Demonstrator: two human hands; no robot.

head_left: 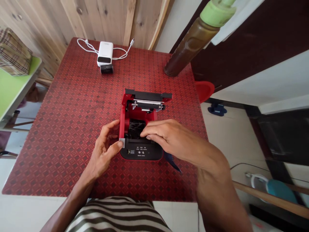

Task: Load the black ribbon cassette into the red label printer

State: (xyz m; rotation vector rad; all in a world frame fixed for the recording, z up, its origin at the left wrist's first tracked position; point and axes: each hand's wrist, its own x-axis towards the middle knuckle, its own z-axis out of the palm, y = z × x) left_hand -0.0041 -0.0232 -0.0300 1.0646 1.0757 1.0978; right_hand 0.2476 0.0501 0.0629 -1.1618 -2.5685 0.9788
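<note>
A red and black thermal label printer [141,151] sits on the table with its lid [147,96] raised. A black roll [136,129] with light scratch-like marks lies in its red compartment. My left hand [103,153] grips the printer's left side, the thumb on the front left corner and the fingers against the outer wall. Reaching over the right wall, my right hand [166,133] has its fingers drawn together at the roll's right end; the fingertips are partly hidden. A dark blue strip [172,162] sticks out beside the printer, under my right wrist.
On the patterned red table [79,106], a white power bank [105,51] with a white cable stands behind a small black roll [106,69]. A brown post [185,48] rises at the back right. A red stool [204,91] is beyond the right edge.
</note>
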